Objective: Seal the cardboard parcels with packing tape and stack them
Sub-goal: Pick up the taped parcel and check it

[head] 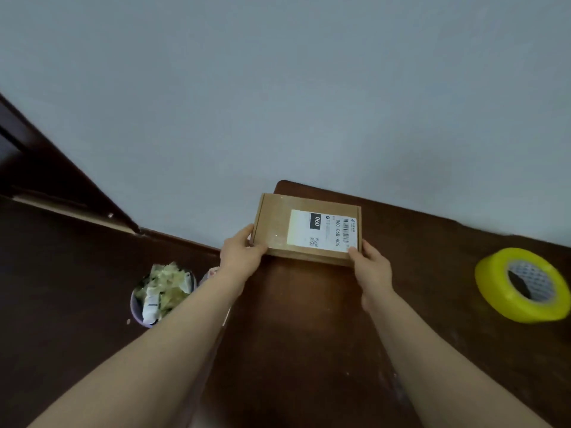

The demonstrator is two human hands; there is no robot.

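Observation:
A flat brown cardboard parcel (278, 220) with a white shipping label lies at the far left corner of the dark wooden table (302, 319), close to the wall. My left hand (239, 253) grips its near left corner, thumb on top. At the near right corner my right hand (372, 267) holds the parcel the same way. Glossy clear tape shows across the lid. A thick roll of yellow packing tape (522, 284) lies on the table far to the right, apart from both hands.
A pale wall rises right behind the table. On the dark floor to the left stands a small bin (162, 293) full of crumpled paper. A dark door frame (61, 180) runs along the far left.

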